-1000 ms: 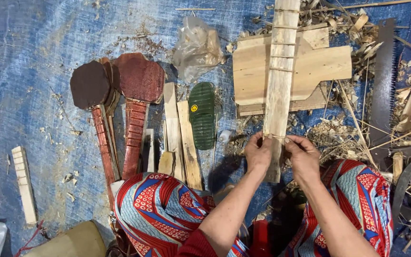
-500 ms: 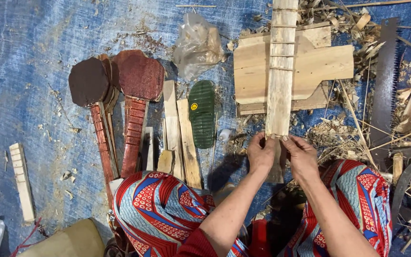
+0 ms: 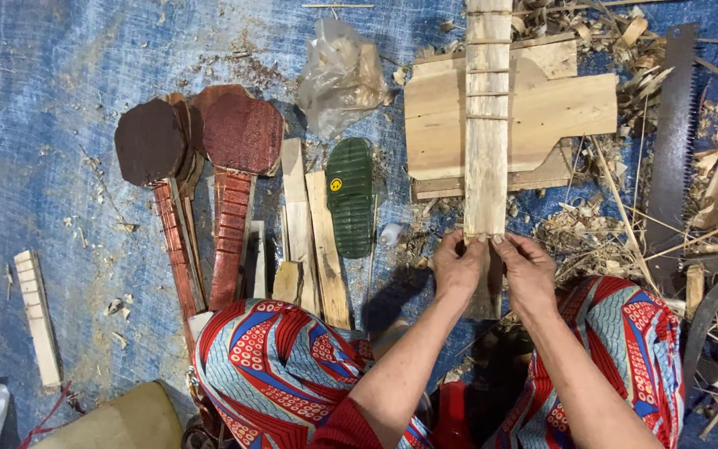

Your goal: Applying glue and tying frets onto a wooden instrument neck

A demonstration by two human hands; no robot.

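Note:
A long pale wooden slat (image 3: 487,125) with thin cross strips lies lengthwise over flat wooden boards (image 3: 542,108). My left hand (image 3: 457,270) and my right hand (image 3: 528,270) both grip its near end, thumbs pressed together at a thin strip there. Both hands sit just above my knees, which are covered in red, blue and white patterned cloth (image 3: 284,366).
On the blue tarp lie two dark red paddle-shaped wooden pieces (image 3: 238,133), pale wood strips (image 3: 313,224), a green sandal (image 3: 351,195), a crumpled plastic bag (image 3: 341,75), a hand saw (image 3: 671,141) at right, shavings, and a loose notched strip (image 3: 36,316) at left.
My hands have shifted slightly along the slat's near end, the fingers pinching closer together. Nothing else moved.

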